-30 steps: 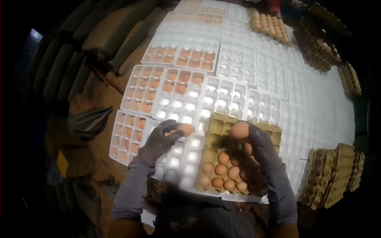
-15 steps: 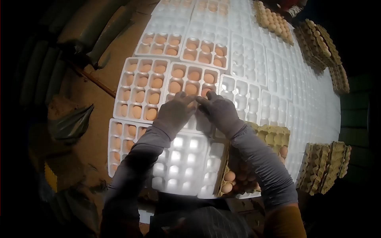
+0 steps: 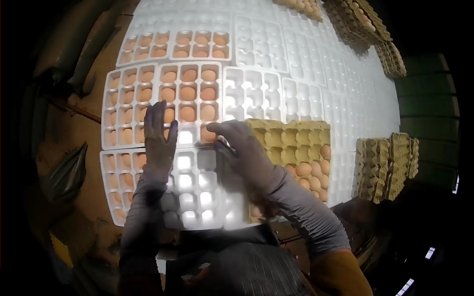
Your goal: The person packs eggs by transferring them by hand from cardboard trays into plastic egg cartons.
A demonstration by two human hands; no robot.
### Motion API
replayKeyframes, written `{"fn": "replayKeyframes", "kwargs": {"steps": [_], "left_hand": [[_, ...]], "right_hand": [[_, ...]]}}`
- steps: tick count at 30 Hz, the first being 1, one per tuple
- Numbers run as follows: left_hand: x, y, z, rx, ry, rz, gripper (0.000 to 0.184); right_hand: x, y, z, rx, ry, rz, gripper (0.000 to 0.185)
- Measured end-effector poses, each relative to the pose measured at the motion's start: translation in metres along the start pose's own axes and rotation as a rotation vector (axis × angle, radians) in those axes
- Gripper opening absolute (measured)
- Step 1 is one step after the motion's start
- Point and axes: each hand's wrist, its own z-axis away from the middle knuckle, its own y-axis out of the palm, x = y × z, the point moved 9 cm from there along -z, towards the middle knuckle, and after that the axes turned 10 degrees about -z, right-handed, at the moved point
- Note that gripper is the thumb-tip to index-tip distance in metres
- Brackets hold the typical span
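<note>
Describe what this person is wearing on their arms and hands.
The left hand and right hand seem to wear thin grey gloves with darker, bluish fingertips. Long, wrinkled grey fabric sleeves cover the forearms; a mustard-brown cloth sleeve shows beyond the right one.

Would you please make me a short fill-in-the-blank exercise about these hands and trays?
The left hand and right hand both wear ____.
The plastic tray between the forearms is coloured ____.
The yellowish fibre tray beside the right hand holds some ____.
The upright stacked cartons stand toward the picture's ____ edge.

Missing words: gloves; white; eggs; right.
</note>
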Motion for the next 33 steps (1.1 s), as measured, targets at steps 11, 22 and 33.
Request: {"fn": "replayKeyframes", "kwargs": {"steps": [11,22,33], "left_hand": [[-0.208,0.021,0.131,0.441,0.514,-0.018,0.041],[-0.164,0.018,0.166,0.620,-0.778,1.142,0.036],[-0.183,0.013,0.197,0.654,-0.809,0.963,0.037]], "right_hand": [[-0.009,-0.085,0.137,0.167,-0.122,0.284,0.032],[-0.030,-0.078,0.140,0.244,-0.223,0.271,0.037],[-0.031,-0.055,0.141,0.783,0.191,0.320,0.036]]}}
